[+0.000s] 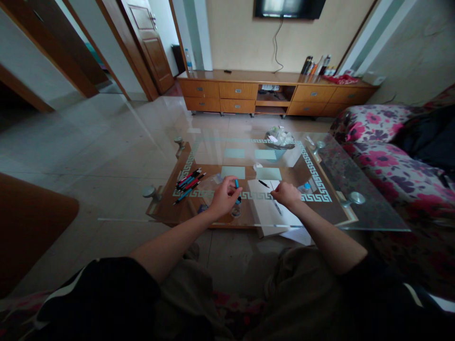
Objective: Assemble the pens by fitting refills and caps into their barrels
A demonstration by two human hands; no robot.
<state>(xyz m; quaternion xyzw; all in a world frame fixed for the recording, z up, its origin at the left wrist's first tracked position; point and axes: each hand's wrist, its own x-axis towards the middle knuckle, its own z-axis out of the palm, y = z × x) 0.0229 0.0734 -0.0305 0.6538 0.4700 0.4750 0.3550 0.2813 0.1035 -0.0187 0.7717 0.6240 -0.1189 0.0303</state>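
Note:
My left hand (224, 198) is closed around a blue pen (237, 183), whose end sticks up above the fingers. Just below that hand is a small clear bottle (235, 210). My right hand (285, 194) is curled shut over a white sheet or flat box (261, 208); what its fingers hold is hidden. A short black pen piece (263, 183) shows just left of the right fingertips, and I cannot tell if they touch it. A slim pen (277, 207) appears on the white surface under that hand. Left of my left hand lies a pile of red, blue and black pens (189, 183).
The glass coffee table (209, 142) has metal corner supports (356, 198). A basket of crumpled plastic (280, 138) is toward its far side. A floral sofa (384, 156) stands on the right, and a wooden TV cabinet (238, 90) lies beyond.

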